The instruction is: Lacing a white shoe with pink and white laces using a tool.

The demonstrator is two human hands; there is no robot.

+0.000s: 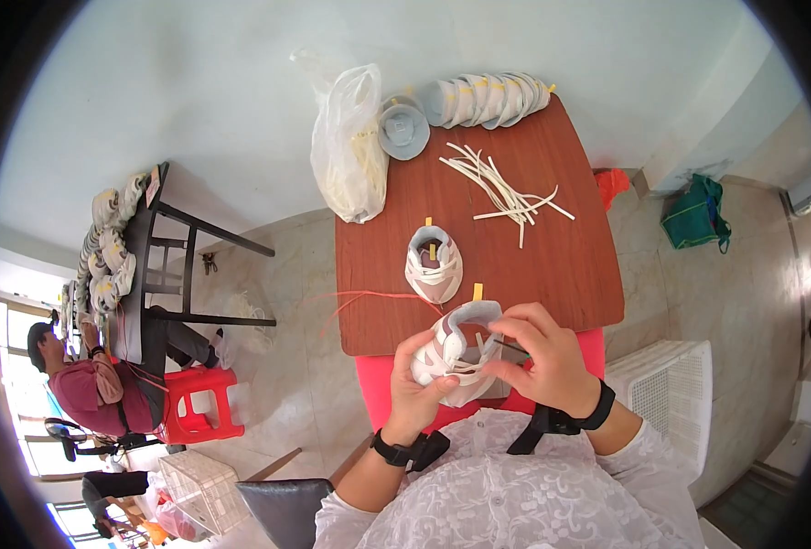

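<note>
My left hand (414,389) grips a white and pale pink shoe upper (448,359) from its left side, just over the table's near edge. The upper has a grey lining and a yellow tab standing at its collar. At its right side my right hand (542,352) is closed on a thin dark tool (515,348), its tip hidden by the shoe opening. White lace strands cross the upper near these fingers. Beyond it, a second shoe upper (435,274) of the same kind rests on the table, with a red cord (369,294) beside it.
On the brown table (561,265) lie loose white laces (506,192). Nested shoe uppers (488,99), a grey round container (403,128) and a plastic bag (350,146) line the far side. A white basket (666,393) stands right; a co-worker (103,389) sits left.
</note>
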